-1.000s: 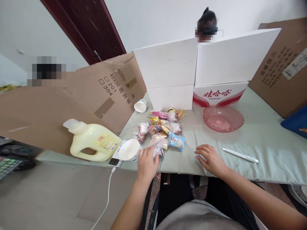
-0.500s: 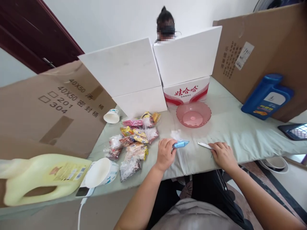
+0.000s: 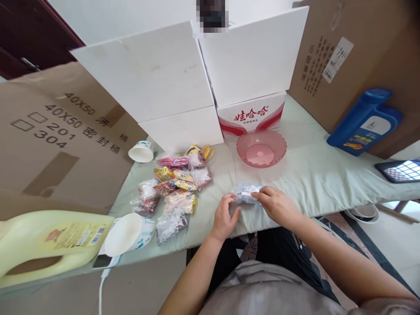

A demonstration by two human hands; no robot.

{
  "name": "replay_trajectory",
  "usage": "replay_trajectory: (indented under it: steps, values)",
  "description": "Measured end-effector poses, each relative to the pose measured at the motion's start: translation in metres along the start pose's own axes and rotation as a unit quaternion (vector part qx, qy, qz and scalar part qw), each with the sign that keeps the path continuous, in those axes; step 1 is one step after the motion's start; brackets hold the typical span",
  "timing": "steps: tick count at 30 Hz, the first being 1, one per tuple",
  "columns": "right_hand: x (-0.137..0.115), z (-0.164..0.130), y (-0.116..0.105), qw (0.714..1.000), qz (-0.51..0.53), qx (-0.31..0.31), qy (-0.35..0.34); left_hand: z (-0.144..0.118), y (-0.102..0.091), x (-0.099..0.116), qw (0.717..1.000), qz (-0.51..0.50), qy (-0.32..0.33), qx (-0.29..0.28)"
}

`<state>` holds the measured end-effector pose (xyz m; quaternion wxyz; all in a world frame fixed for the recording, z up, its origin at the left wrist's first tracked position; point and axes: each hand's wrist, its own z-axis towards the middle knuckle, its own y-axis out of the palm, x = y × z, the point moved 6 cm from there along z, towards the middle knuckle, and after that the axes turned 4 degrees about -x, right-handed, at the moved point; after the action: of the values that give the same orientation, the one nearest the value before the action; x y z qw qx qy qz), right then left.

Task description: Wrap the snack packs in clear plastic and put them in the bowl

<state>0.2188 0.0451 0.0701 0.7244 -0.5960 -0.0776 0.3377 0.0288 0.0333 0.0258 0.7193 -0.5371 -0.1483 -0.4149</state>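
Observation:
On the green cloth in front of me lies a clear plastic packet [image 3: 241, 199] with some blue on it. Curved fingers of my left hand [image 3: 225, 217] touch its left end, with the thumb held apart. My right hand [image 3: 278, 206] pinches a slim white tool [image 3: 246, 193] that lies across the top of the packet; its exact kind is unclear. Just beyond both hands stands a pink scalloped bowl [image 3: 262, 156]. Left of my left hand is a spread of small wrapped snacks [image 3: 180, 199] in yellow, brown, pink and clear wrappers.
White boxes [image 3: 173, 83] and a red-and-white carton [image 3: 252, 116] wall off the back, a person behind them. Brown cardboard [image 3: 65, 131] flanks the left. Paper cups [image 3: 141, 151], a yellow jug [image 3: 52, 240], a blue bottle [image 3: 364, 122] and a phone [image 3: 400, 169] stand or lie around.
My right hand has moved left with the white tool, onto the packet. The blue item my left hand gripped now appears as the packet on the cloth, and my left fingers have loosened. My view has shifted.

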Motion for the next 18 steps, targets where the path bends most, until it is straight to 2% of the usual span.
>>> replay_trajectory:
  steps: [3, 6, 8, 10, 12, 15, 18]
  values:
    - [0.015, -0.004, 0.003, 0.999, -0.008, -0.042, 0.009, 0.002, 0.005, -0.008, 0.999, -0.027, -0.036, -0.014]
    - [0.06, -0.029, -0.006, 0.998, 0.004, -0.039, 0.048, 0.0, 0.007, -0.014, 0.998, -0.016, -0.046, -0.03]
    - [0.092, -0.048, -0.012, 0.995, -0.026, -0.025, 0.09, 0.001, 0.006, -0.014, 0.999, -0.008, -0.046, -0.011]
    - [0.111, -0.059, -0.014, 0.988, -0.069, -0.003, 0.138, 0.007, 0.007, -0.007, 0.999, -0.004, -0.032, 0.011]
    - [0.108, -0.06, -0.016, 0.981, -0.089, 0.048, 0.167, 0.018, 0.012, 0.004, 1.0, 0.001, -0.009, 0.011]
    - [0.069, -0.042, -0.015, 0.982, -0.04, 0.136, 0.127, 0.037, 0.017, 0.011, 1.0, -0.012, -0.015, 0.003]
    - [0.032, -0.016, -0.003, 0.991, -0.006, 0.118, 0.07, 0.044, 0.007, -0.004, 0.993, -0.069, -0.083, 0.04]
